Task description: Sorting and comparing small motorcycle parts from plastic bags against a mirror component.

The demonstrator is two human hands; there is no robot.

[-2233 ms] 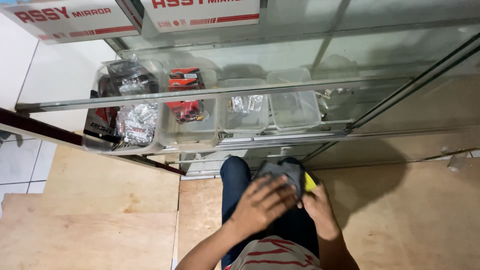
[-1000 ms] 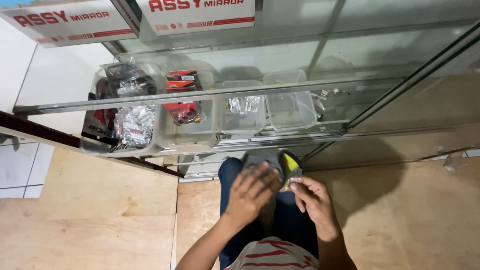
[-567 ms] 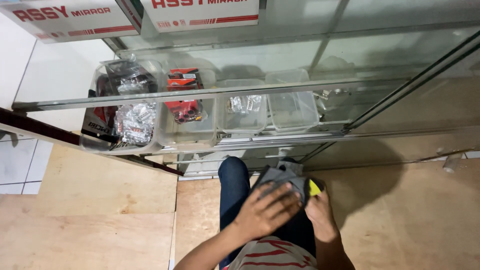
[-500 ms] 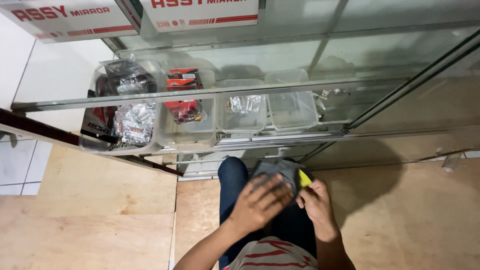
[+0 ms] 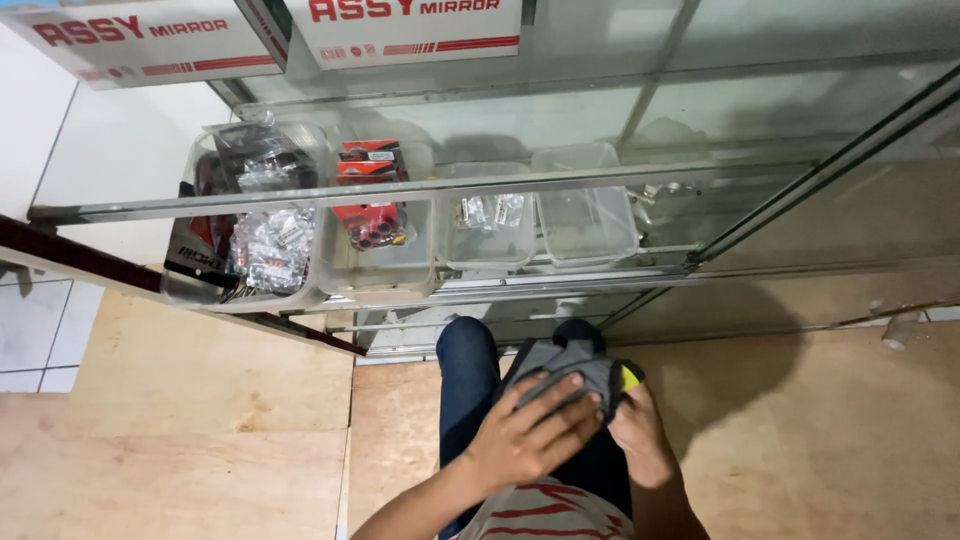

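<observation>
I look down at my own lap, legs in dark blue trousers. My left hand (image 5: 535, 430) lies flat, fingers spread, on a grey cloth (image 5: 560, 362) bunched over a small object. My right hand (image 5: 640, 430) grips that object from the right side; only its yellow tip (image 5: 628, 377) and a dark edge show beside the cloth. What the object is stays hidden by cloth and fingers. Both hands touch each other over my knees, just in front of the glass cabinet.
A glass display cabinet (image 5: 600, 180) stands ahead with clear plastic bins: bagged metal parts (image 5: 265, 250), red packets (image 5: 370, 205), small bags (image 5: 492, 212), an empty bin (image 5: 585, 215). White cartons (image 5: 400, 25) sit on top. Plywood floor (image 5: 800, 430) lies right, a plywood step (image 5: 170, 440) left.
My left hand has been rubbing the grey cloth back and forth over the object; the yellow tip showed more a second ago and is now mostly covered. My right hand kept its hold.
</observation>
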